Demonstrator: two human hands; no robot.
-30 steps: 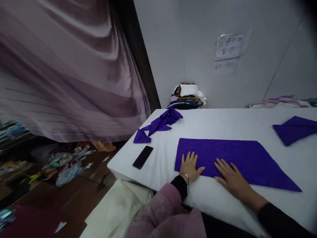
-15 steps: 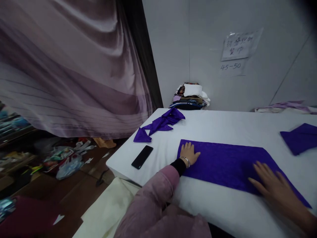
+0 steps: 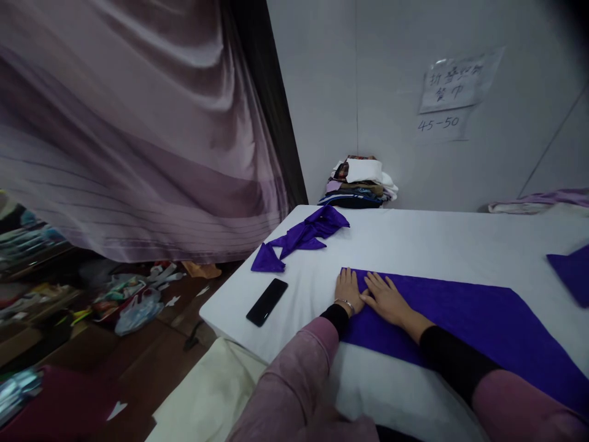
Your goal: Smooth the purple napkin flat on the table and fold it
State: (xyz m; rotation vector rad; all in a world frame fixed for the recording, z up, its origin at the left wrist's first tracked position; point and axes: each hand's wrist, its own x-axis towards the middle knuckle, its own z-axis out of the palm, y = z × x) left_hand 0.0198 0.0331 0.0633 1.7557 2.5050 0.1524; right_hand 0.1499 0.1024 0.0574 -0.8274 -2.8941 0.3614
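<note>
A purple cloth napkin (image 3: 478,319) lies in a long flat shape on the white-covered table (image 3: 414,239). My left hand (image 3: 348,291) rests flat on its left end, fingers stretched toward the far edge. Right beside it, my right hand (image 3: 385,299) presses flat on the same cloth with its fingers apart. The two hands touch or nearly touch at the thumbs. Neither one grips anything. My right forearm crosses over the cloth and hides part of its near edge.
Left of the hands lie a black phone (image 3: 267,302) and a crumpled purple cloth (image 3: 304,236). Another purple piece (image 3: 573,273) is at the right edge. Folded clothes (image 3: 361,184) are stacked behind the table. A pale cloth (image 3: 207,387) hangs near the front left corner.
My right hand has moved left along the cloth, from its right part to beside my left hand. My left hand has stayed on the left end. The view has shifted slightly.
</note>
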